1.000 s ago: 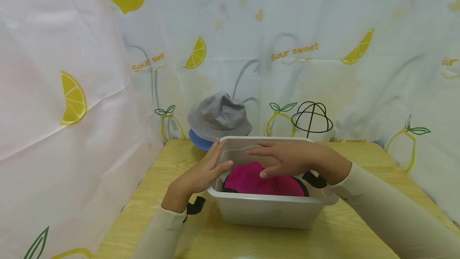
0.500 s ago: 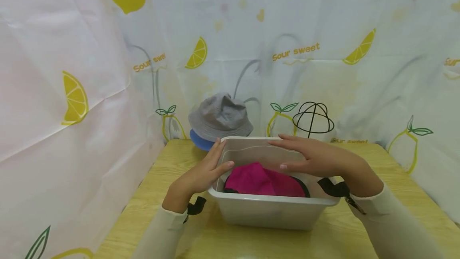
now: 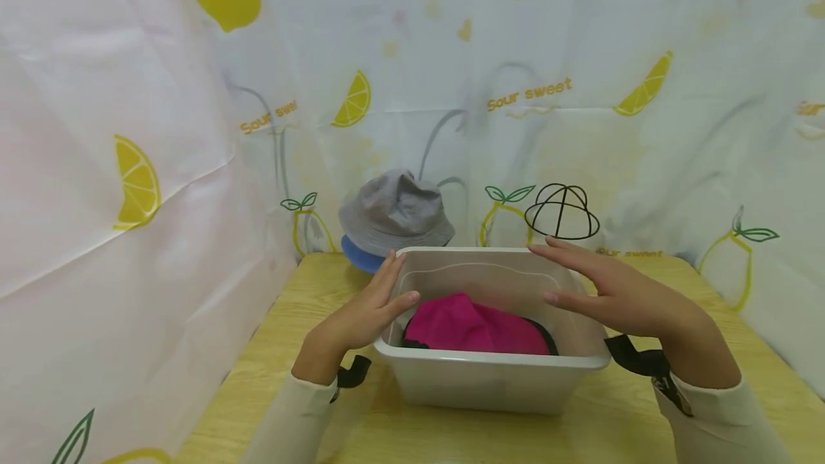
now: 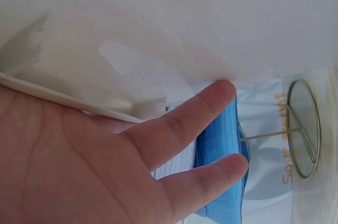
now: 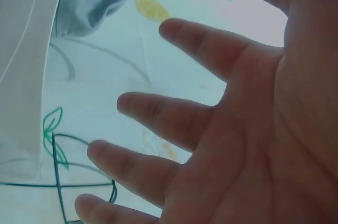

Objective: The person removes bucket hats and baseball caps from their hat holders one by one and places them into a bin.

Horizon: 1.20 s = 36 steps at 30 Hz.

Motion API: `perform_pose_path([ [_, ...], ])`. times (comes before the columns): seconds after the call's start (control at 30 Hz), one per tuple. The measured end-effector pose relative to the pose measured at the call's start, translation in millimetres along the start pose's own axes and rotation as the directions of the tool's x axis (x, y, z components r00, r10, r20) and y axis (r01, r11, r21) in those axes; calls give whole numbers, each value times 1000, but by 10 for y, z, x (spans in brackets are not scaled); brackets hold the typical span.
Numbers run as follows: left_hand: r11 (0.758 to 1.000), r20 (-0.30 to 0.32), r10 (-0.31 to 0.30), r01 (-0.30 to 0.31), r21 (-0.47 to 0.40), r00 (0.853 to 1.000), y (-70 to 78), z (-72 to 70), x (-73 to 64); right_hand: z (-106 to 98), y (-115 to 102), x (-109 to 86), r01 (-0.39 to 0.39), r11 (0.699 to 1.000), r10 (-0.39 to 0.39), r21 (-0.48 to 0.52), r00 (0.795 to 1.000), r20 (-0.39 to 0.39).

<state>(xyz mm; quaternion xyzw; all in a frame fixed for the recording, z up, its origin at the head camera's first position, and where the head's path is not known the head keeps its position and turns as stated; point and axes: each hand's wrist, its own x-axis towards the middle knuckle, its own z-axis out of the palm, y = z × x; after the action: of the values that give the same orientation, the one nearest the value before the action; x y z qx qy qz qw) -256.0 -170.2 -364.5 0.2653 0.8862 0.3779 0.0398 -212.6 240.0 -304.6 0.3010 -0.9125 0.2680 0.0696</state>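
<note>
A translucent white plastic bin (image 3: 490,378) stands on the wooden table, and a magenta hat (image 3: 473,324) lies inside it. My left hand (image 3: 372,301) rests against the bin's left rim with straight fingers, its thumb over the edge. The left wrist view shows that palm (image 4: 105,166) flat on the bin wall (image 4: 158,39). At the bin's right rim my right hand (image 3: 602,285) is held with fingers straight and spread, holding nothing. In the right wrist view its palm (image 5: 227,139) is open beside the bin wall (image 5: 26,65).
Behind the bin a grey bucket hat (image 3: 394,212) sits on top of a blue hat (image 3: 359,258). A bare black wire hat stand (image 3: 562,215) is at the back right. Lemon-print sheets (image 3: 129,163) wall in the table on the left and at the back.
My right hand has moved from above the magenta hat rightward to the bin's right rim. The left hand and the bin have stayed put.
</note>
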Motion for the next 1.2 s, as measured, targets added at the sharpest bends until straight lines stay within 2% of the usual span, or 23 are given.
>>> perform_pose_path([
  [0.23,1000,-6,-2,2,1,1000,-9,10,17,29,79,-154,-52,999,52,8,996,-77],
  [0.5,1000,-3,-4,4,-8,1000,7,-4,8,47,106,-174,-99,995,100,34,994,-42],
  [0.73,1000,-4,-7,7,2,1000,-8,17,5,175,173,-136,-146,988,146,53,989,0],
  [0.9,1000,-2,-12,12,-6,1000,-2,17,-1,258,219,-109,-170,985,170,1,985,21],
  [1.2,1000,-3,-5,5,-1,1000,-13,10,12,333,264,-134,-225,970,227,-88,974,8],
])
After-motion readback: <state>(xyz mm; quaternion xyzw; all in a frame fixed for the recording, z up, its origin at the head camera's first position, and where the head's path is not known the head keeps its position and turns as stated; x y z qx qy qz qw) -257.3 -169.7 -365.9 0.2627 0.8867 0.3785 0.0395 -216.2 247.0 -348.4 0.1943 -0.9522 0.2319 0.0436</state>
